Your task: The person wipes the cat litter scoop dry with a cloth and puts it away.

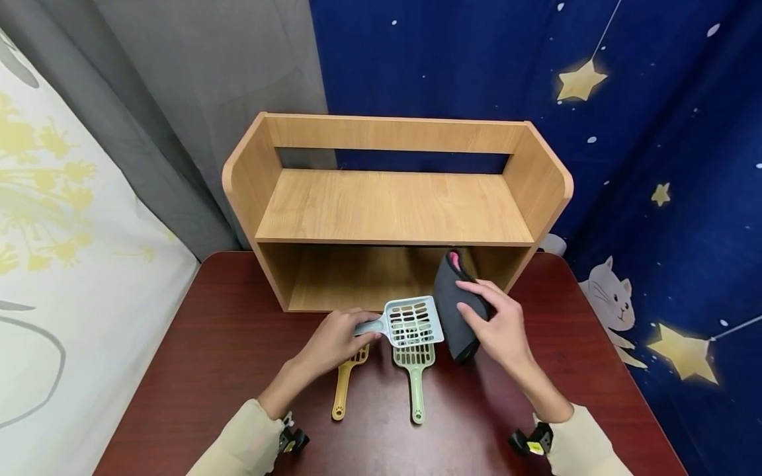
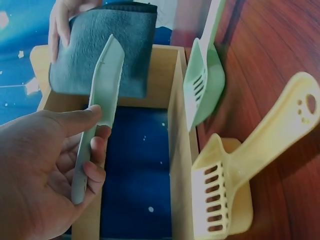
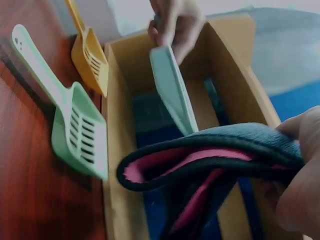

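Worktop: dark red wood-grain surface, smooth and glossy. Wooden shelf unit stands at its far edge: light laminate, two open tiers, rounded side panels. Right hand holds a folded cloth, dark grey fleece outside with a pink lining showing at the fold in the right wrist view; grip curled round its edge, thumb and fingers pinching the layers. The cloth is soft and limp, so a loose hold could let it unfold or sag across the scoop. Left hand holds the pale blue-grey scoop by its handle, grip wrapped round it, thumb along the top; the slotted pan sits just beside the cloth, in front of the lower tier. Hard, smooth plastic and a thin handle: risk of it twisting in the fingers if the cloth presses sideways. Green scoop and yellow scoop lie flat on the worktop below; a dropped item could knock them.
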Motion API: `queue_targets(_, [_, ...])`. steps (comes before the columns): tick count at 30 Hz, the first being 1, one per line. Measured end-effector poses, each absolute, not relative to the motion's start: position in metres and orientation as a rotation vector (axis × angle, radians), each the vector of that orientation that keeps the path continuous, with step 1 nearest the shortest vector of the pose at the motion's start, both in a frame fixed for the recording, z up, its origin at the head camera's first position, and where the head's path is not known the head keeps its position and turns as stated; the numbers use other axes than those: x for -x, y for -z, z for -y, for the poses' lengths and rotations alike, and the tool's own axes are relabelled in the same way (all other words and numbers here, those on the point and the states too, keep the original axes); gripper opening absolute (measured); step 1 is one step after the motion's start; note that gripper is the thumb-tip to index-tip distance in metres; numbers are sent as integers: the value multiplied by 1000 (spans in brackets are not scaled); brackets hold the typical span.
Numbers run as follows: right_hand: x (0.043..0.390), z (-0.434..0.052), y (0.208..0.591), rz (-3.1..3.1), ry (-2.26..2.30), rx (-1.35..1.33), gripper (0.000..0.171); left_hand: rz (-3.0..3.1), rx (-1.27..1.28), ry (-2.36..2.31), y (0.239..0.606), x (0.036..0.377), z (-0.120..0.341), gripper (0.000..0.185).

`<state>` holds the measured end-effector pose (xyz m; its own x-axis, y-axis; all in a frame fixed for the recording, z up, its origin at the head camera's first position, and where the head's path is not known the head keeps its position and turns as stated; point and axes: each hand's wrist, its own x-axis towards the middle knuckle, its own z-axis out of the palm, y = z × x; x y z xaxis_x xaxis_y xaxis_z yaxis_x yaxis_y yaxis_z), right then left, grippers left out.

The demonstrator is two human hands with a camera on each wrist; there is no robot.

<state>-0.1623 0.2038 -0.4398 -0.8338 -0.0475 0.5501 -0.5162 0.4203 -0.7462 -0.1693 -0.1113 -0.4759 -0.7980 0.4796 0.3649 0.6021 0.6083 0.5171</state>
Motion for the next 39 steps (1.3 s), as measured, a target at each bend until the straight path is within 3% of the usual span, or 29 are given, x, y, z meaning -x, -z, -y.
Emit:
queue_targets(9, [164, -158, 440, 2433, -1133, -543, 40, 2636, 902, 910, 468, 172, 98, 31])
queue_targets(17, [166, -128, 448, 2510, -1169, -579, 35, 2690, 851, 892, 468, 170, 86, 28])
queue_targets(32, [177, -152, 449, 2497, -1101, -541, 37, 2666, 820, 917, 464, 171, 93, 29])
queue_targets(39, [172, -135, 453, 2490, -1106, -578, 36, 2659, 833, 921, 466, 172, 86, 28])
